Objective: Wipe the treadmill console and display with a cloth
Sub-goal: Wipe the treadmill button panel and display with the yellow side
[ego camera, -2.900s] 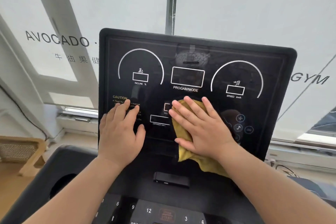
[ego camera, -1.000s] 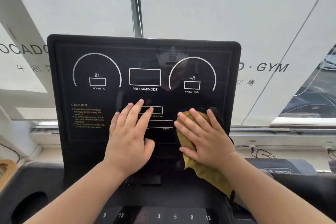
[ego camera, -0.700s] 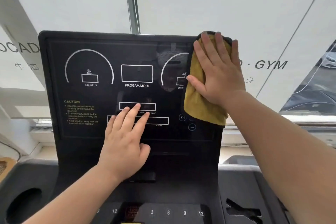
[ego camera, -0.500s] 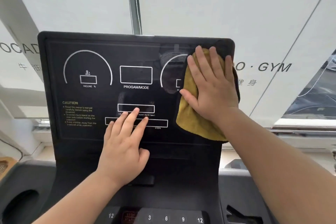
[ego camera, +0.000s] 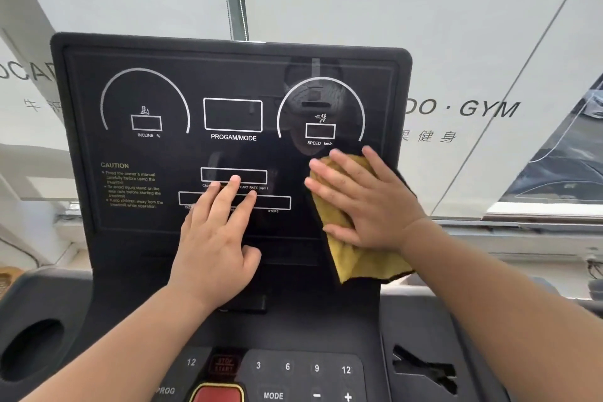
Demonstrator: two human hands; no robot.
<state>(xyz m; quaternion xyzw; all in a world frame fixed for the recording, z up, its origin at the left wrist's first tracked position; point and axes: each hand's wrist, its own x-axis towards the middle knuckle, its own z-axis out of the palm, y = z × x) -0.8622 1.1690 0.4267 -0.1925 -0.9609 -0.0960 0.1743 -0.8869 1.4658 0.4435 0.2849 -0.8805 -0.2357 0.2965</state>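
Straight, slightly spread fingers (ego camera: 346,170) of the right hand (ego camera: 368,202) press the cloth (ego camera: 355,258) flat on the display (ego camera: 235,147), below its SPEED dial. Its long axis runs down the display, hanging past the palm. Left hand (ego camera: 218,235) rests flat, fingers extended, at the display's lower middle.
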